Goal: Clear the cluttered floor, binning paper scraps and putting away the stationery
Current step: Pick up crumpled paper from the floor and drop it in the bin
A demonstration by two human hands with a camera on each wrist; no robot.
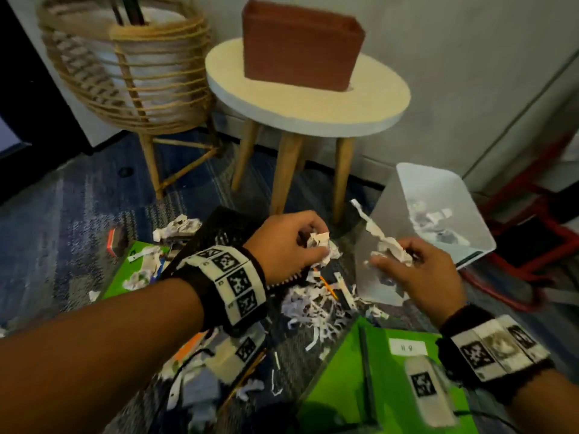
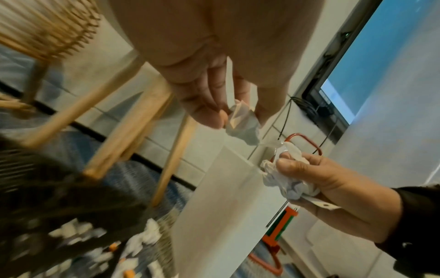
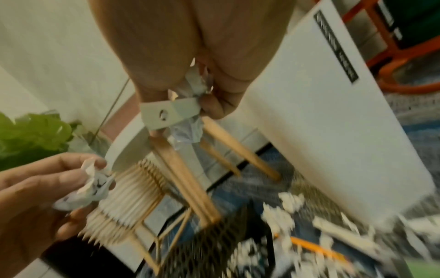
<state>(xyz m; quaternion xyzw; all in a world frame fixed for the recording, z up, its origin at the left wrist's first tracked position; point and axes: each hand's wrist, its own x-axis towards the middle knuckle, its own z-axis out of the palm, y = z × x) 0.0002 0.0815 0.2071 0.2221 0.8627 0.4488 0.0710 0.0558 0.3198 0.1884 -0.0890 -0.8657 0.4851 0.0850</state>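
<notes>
Blue patterned carpet floor [image 1: 78, 195]: strewn with shredded and crumpled paper, densest in a heap of scraps [image 1: 316, 308] between the two forearms.
Rattan chair [image 1: 125, 67]: stands at the far left against the wall.
Round white desk [image 1: 308, 98] on wooden legs: carries a brown box [image 1: 300, 45], upright, its contents not visible.
White bin [image 1: 438, 214]: on the floor at the right, tilted with its mouth toward the camera; holds crumpled paper. The right wrist view alone shows a dark label strip on its side.
Black mesh tray [image 1: 219, 236]: on the floor under the left hand, tilted; contents hidden by the arm.
Green folders: one [image 1: 385, 380] at the near right with a white label, one [image 1: 138, 270] at the left with paper scraps on it.
Orange pencil [image 1: 327, 286]: lies among the scraps, long axis running diagonally near-right to far-left.
Left hand [image 1: 288, 245]: fingers curled in a pinching grip round a small paper wad [image 1: 319, 242], held above the tray edge.
Right hand [image 1: 419, 270]: fingers curled round a crumpled paper bundle [image 1: 391, 249], a long torn strip trailing up and left; held just in front of the bin. The wrist views alone show a flat punched strip [image 3: 166, 112] in this same grip.
</notes>
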